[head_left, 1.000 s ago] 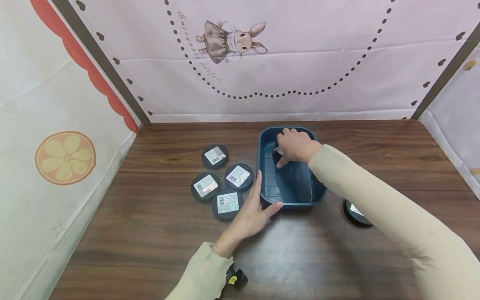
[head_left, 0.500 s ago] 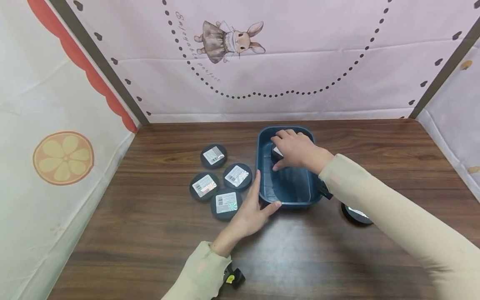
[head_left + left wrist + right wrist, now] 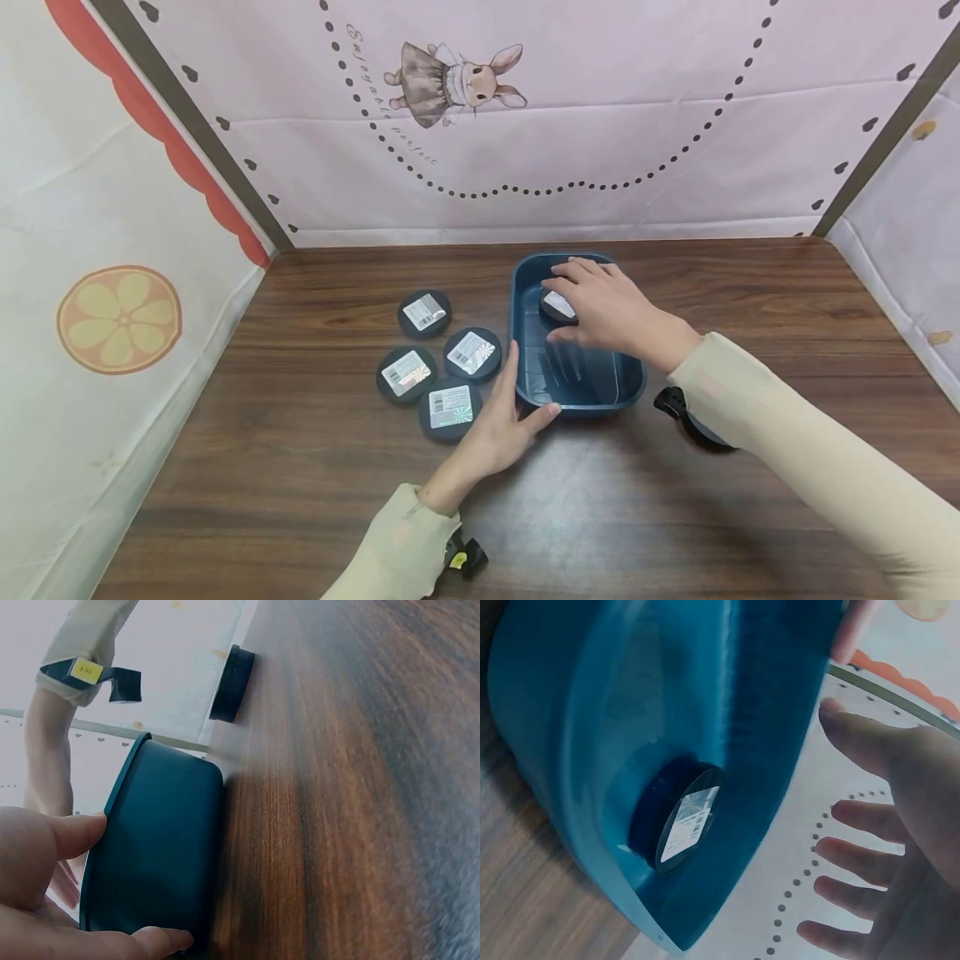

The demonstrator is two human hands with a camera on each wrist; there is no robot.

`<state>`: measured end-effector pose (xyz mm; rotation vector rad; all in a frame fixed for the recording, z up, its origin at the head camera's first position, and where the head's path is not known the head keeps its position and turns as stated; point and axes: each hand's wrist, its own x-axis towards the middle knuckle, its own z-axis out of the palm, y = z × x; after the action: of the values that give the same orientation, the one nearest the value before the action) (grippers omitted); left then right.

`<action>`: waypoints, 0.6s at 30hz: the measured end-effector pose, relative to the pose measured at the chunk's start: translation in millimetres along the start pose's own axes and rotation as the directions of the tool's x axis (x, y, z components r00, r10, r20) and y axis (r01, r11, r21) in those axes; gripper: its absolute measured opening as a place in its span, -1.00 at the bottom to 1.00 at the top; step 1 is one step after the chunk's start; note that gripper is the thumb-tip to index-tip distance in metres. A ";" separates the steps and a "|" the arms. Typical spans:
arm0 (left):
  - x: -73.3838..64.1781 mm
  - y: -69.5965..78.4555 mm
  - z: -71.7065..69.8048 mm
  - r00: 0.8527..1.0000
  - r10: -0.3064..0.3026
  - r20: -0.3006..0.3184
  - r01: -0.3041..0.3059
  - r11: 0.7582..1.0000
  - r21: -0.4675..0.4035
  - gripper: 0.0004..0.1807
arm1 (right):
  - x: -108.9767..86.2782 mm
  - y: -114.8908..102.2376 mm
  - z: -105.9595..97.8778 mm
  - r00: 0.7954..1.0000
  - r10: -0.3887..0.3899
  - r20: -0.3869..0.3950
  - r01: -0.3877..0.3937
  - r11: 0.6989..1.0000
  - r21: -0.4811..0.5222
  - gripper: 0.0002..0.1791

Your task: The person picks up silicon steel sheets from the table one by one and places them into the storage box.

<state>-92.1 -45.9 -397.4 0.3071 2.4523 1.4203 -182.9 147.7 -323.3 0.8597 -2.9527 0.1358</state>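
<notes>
Basin [image 3: 577, 379] smooth glossy plastic; discs [image 3: 233, 684] matt, labels [image 3: 690, 823] shiny; tabletop [image 3: 300, 467] glossy wood grain.

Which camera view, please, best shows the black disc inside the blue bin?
The right wrist view: the black disc shows its labelled top and side there, unobstructed. In the head view, the right hand partly covers it; in the left wrist view, the blue bin hides it.

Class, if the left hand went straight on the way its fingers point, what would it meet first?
Most likely the blue container: the left hand spans its near left corner, thumb at the near side. The gap at the palm is hard to judge.
</notes>
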 end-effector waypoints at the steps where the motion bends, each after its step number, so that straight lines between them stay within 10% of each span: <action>1: 0.1 0.1 0.0 1.000 0.000 0.000 0.000 1.000 0.002 0.08 | -2.3 -0.2 -0.9 1.000 0.003 -0.016 -0.003 1.000 0.010 -0.14; 18: 1.5 -1.3 0.9 1.000 -0.001 0.005 0.001 1.000 0.007 0.06 | -40.8 -3.4 2.4 0.989 0.103 -0.103 -0.088 0.986 0.144 -0.23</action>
<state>-93.2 -45.4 -399.2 0.3106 2.4542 1.4091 -146.9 166.2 -329.0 0.7000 -2.9085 0.3863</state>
